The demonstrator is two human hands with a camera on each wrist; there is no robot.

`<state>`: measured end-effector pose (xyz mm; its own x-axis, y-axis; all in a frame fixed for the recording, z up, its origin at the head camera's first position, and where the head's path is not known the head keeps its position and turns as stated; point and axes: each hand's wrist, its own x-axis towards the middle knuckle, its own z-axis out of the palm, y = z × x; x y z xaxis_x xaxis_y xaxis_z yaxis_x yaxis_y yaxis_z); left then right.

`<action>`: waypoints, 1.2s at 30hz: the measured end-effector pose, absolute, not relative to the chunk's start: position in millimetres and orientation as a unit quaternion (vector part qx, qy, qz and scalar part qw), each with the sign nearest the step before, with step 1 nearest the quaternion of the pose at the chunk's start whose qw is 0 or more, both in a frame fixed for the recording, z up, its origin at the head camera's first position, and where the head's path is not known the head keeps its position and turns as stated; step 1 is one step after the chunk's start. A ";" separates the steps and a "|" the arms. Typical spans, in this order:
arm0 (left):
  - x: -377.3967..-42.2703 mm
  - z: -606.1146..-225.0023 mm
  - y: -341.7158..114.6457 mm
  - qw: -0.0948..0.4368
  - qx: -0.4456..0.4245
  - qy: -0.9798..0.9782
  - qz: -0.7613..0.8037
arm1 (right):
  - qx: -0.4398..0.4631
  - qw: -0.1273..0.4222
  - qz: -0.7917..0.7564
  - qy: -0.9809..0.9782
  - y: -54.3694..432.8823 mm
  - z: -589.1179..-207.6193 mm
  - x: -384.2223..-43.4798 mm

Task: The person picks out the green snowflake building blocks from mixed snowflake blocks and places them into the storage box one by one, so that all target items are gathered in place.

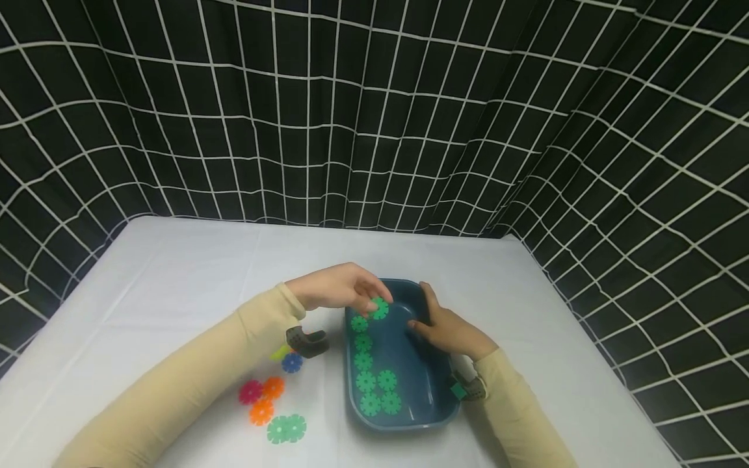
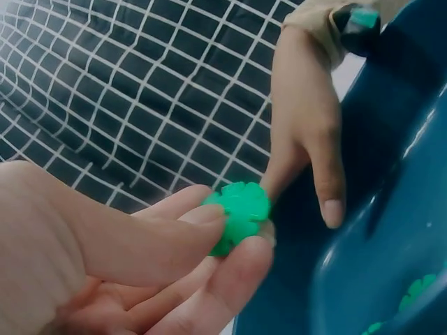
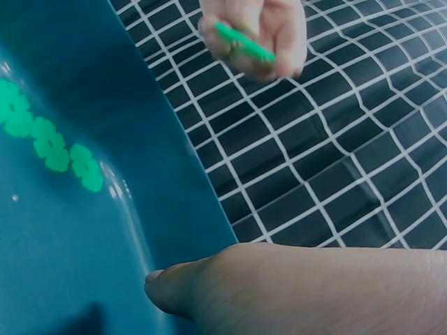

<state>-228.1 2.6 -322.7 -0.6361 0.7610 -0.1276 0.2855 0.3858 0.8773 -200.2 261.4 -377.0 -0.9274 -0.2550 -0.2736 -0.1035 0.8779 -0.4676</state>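
Note:
My left hand (image 1: 342, 288) pinches a green notched plastic disc (image 2: 243, 213) between thumb and fingers, above the far left part of the blue tub (image 1: 404, 427). Inside the tub, several matching green discs (image 1: 363, 361) lie flat on the bottom along its left side and near left corner. My right hand (image 1: 459, 330) grips the tub's right wall. Its thumb (image 3: 183, 287) reaches inside, and the other fingers are mostly hidden beyond the rim.
On the white table (image 1: 175, 279) left of the tub lie loose discs: pale green ones (image 1: 287, 428), orange ones (image 1: 261, 412), a pink one (image 1: 251, 392) and a blue one (image 1: 292, 363). A yellow piece is partly hidden by the left arm. Black grid-patterned cloth (image 1: 328, 117) surrounds the table.

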 end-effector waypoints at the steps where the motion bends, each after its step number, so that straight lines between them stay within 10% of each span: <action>1: -230.5 -323.5 5.3 0.272 0.333 0.788 0.441 | -0.094 0.165 -0.228 0.955 261.5 -377.0 -200.2; 36: -210.4 -360.0 50.9 0.249 0.421 0.852 0.187 | -0.110 0.159 -0.218 0.957 263.4 -378.7 -199.5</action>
<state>-210.4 50.9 -360.0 -0.5210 0.8105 -0.2676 0.6241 0.5756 0.5283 -199.5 263.4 -378.7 -0.9251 -0.2800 -0.2567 -0.1409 0.8806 -0.4524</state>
